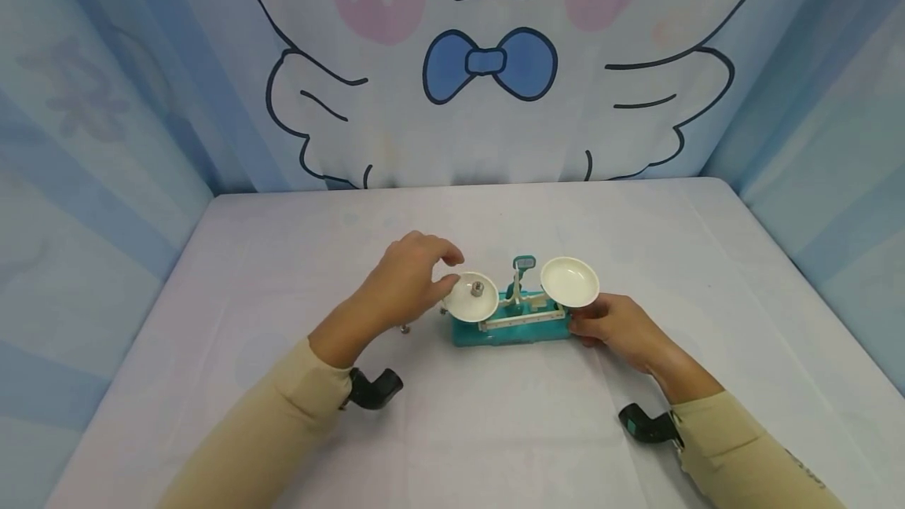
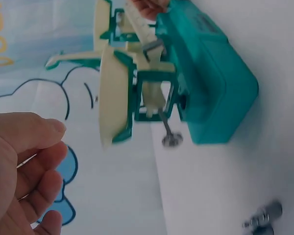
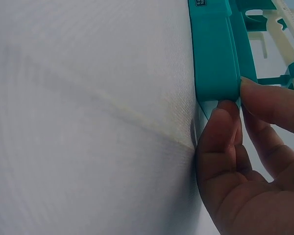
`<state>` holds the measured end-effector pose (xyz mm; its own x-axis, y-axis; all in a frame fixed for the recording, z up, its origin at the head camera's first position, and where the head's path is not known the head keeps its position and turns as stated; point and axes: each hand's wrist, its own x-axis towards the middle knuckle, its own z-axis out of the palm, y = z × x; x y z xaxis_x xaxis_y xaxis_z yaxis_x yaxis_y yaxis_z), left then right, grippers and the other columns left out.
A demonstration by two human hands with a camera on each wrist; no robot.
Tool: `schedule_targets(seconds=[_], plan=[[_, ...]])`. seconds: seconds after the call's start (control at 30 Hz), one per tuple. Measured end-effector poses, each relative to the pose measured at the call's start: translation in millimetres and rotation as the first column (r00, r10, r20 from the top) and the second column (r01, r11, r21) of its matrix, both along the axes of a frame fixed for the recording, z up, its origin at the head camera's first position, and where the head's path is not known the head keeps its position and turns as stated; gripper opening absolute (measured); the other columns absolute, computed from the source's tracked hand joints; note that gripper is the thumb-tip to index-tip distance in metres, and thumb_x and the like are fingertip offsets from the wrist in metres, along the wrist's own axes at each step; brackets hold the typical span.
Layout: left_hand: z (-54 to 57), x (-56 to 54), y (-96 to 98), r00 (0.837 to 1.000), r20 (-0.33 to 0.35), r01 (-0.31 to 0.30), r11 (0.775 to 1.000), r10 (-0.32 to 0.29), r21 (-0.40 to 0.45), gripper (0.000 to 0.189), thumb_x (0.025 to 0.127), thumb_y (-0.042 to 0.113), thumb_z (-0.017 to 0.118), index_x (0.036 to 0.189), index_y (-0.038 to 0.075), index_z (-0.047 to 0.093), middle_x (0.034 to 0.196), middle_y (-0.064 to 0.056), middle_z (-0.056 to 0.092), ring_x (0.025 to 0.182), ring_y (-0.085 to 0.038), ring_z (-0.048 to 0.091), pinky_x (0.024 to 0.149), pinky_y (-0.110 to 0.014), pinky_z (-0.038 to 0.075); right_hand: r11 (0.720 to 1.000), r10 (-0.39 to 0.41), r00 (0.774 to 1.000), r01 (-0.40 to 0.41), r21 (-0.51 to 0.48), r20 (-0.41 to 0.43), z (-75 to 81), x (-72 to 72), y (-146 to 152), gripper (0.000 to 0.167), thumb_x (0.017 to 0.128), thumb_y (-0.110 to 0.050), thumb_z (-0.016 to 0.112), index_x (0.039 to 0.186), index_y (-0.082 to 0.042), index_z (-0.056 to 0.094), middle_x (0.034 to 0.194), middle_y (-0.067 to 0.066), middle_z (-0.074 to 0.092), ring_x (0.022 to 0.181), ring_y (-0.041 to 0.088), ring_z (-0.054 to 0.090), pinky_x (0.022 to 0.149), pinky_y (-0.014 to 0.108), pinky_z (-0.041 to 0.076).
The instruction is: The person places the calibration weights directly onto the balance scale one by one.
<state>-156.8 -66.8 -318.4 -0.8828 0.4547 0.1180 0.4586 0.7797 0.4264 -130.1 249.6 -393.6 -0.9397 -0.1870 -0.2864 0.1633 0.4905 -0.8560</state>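
Note:
A small teal and cream balance scale (image 1: pixel 512 332) stands on the table, a pan at each end. In its left pan (image 1: pixel 467 309) sits a small metal weight (image 1: pixel 477 288); the right pan (image 1: pixel 569 282) rides higher and holds nothing. My left hand (image 1: pixel 406 277) is beside the left pan, thumb and fingers curved loosely apart with nothing between them. The left wrist view shows those fingertips (image 2: pixel 54 128) a short way off the pan's edge. My right hand (image 1: pixel 622 332) grips the right end of the teal base (image 3: pixel 215 58) between thumb and fingers.
Small metal pieces (image 2: pixel 264 215) lie on the table left of the scale, partly hidden by my left arm in the head view. A white cloth (image 1: pixel 495 430) covers the table. Printed curtains (image 1: pixel 488 132) hang behind and at both sides.

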Motion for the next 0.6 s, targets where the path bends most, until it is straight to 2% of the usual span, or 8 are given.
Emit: schedule_targets(seconds=[0.2,0.4,0.6], plan=[[-8.0,0.4,-31.9,0.997,0.047,-0.069,0.998,0.069,0.003,0.026,0.092,0.016,0.074,0.117,0.009,0.07,0.112,-0.005,0.069,0.109,-0.025,0.057,0.092,-0.041,0.05,1.0,0.003,1.0,-0.003,-0.003,-0.001,0.9,0.4,-0.5,0.03,0.091,-0.006,0.07,0.113,0.013,0.06,0.106,0.015,0.064,0.084,0.021,0.06,0.074,0.03,0.054],[-29.4,3.3,-53.8,0.981,0.145,-0.124,0.991,0.131,-0.054,0.029,0.092,0.016,0.074,0.12,0.008,0.07,0.115,-0.006,0.068,0.113,-0.028,0.057,0.096,-0.045,0.048,1.0,0.003,1.0,-0.003,0.003,-0.001,1.9,0.8,-0.4,0.03,0.091,-0.005,0.07,0.113,0.013,0.059,0.105,0.015,0.063,0.084,0.021,0.06,0.074,0.029,0.054],[-53.0,4.6,-64.3,0.961,0.215,-0.156,0.982,0.176,-0.105,0.032,0.089,0.015,0.077,0.121,0.011,0.071,0.116,-0.003,0.068,0.116,-0.028,0.056,0.099,-0.048,0.044,1.0,0.007,1.0,-0.007,0.008,-0.001,2.1,1.1,-0.8,0.031,0.091,-0.006,0.07,0.114,0.013,0.059,0.105,0.015,0.064,0.085,0.021,0.06,0.074,0.029,0.053]])
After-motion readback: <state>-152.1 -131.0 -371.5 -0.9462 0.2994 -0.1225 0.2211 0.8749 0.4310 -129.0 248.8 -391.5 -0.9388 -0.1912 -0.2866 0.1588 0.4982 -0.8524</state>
